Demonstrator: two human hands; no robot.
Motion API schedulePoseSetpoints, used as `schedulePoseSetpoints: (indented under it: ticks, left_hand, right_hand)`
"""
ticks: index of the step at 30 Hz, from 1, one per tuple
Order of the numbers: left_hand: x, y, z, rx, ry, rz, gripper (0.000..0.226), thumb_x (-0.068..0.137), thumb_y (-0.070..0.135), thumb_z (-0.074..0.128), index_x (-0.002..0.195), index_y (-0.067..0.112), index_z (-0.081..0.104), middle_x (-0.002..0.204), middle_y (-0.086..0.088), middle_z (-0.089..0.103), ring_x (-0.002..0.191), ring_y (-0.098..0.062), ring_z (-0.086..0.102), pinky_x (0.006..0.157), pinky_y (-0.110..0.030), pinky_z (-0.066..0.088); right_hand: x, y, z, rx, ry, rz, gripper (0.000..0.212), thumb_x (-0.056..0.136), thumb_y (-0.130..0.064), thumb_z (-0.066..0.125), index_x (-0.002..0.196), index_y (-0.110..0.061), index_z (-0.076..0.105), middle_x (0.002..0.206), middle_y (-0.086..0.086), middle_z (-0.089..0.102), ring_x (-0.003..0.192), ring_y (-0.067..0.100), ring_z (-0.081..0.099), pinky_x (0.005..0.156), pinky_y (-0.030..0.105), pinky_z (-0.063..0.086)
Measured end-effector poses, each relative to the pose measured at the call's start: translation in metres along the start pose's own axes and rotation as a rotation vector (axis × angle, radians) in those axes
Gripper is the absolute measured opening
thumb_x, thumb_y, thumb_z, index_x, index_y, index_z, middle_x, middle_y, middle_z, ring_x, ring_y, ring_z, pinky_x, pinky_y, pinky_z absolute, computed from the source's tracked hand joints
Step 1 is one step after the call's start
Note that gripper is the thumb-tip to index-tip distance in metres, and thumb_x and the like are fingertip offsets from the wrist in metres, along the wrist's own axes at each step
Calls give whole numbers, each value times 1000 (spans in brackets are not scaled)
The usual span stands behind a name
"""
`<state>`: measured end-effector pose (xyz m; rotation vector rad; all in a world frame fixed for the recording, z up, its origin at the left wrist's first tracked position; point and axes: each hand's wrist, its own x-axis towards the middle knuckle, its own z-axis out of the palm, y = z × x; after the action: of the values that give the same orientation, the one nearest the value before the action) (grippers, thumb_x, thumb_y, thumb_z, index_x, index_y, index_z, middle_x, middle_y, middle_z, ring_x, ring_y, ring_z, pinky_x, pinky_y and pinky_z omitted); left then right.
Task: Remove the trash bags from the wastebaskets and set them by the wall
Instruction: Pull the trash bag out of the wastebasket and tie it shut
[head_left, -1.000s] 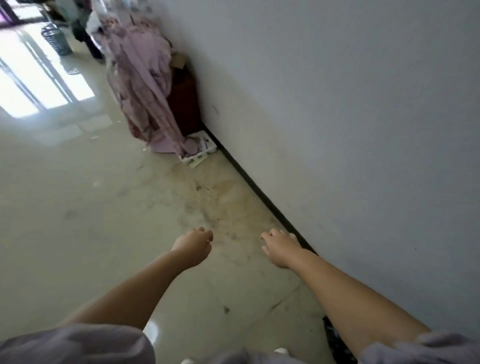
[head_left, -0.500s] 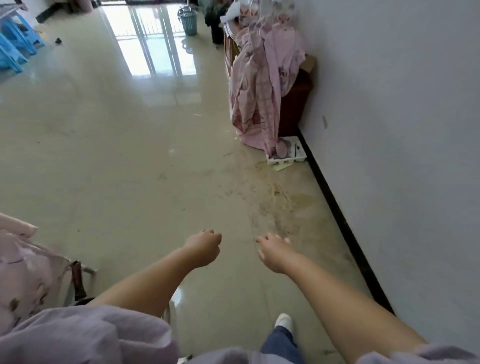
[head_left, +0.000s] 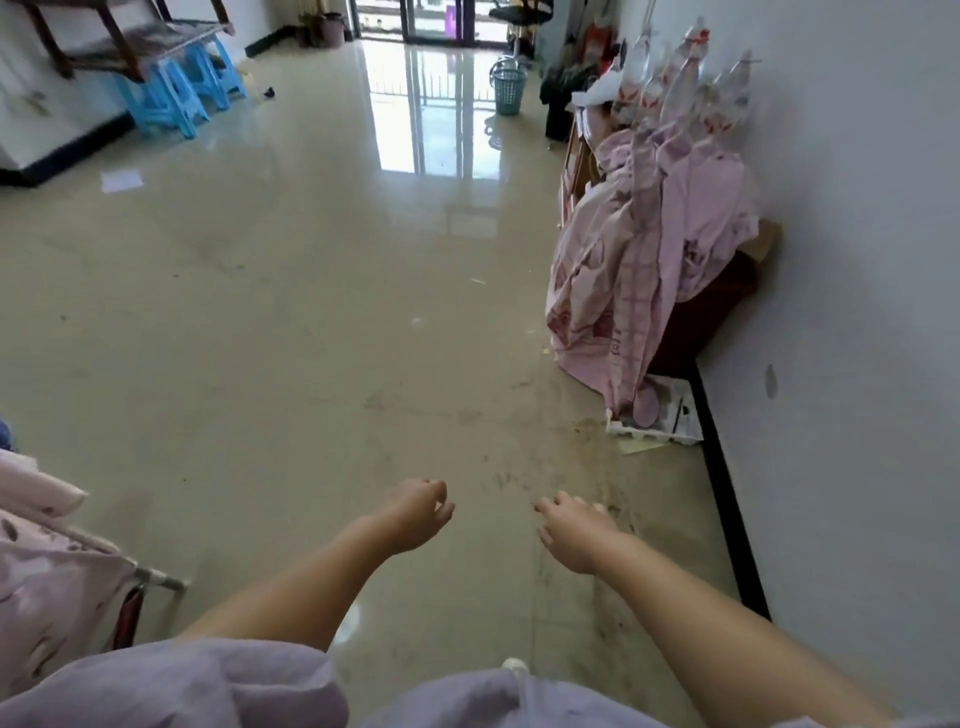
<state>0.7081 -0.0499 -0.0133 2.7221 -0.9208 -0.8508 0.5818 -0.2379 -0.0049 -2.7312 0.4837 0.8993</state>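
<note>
Both hands empty, fingers loosely curled: left hand (head_left: 415, 514), right hand (head_left: 571, 530); wall (head_left: 857, 312) close on right; wastebasket (head_left: 509, 92) far ahead, upright, slightly right of centre; right hand marginally nearer; bag not discernible; walk first.

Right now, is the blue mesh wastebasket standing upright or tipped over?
Upright: the blue mesh wastebasket stands on its base, rim up.
</note>
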Motion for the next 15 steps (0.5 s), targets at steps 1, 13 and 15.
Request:
schedulePoseSetpoints:
  ticks: [1,13,15]
  left_hand:
    - [13,-2,-9,-13,8,-23,36,97,39,40,113,12,57,115,-11,62,103,-30,58,86,-33,46]
    - [189,-109,-124,-124,68,-207,40,95,45,39,117,17,56,120,-6,61,105,-23,58,85,-34,46]
    - [231,-128,-161,-107,71,-188,39,95,44,39,116,17,56,122,-8,59,110,-26,56,90,-35,44]
  right_hand:
    - [17,5,-13,-13,-4,-9,42,99,-30,31,138,-17,36,140,13,40,131,31,39,107,46,29]
    - [268,-57,-167,-117,-49,-191,41,99,-33,28,133,-16,44,138,10,47,125,31,46,103,43,34]
    - [308,-76,-204,-99,-39,-195,42,99,-34,27,133,-16,44,138,11,47,125,31,45,102,43,34]
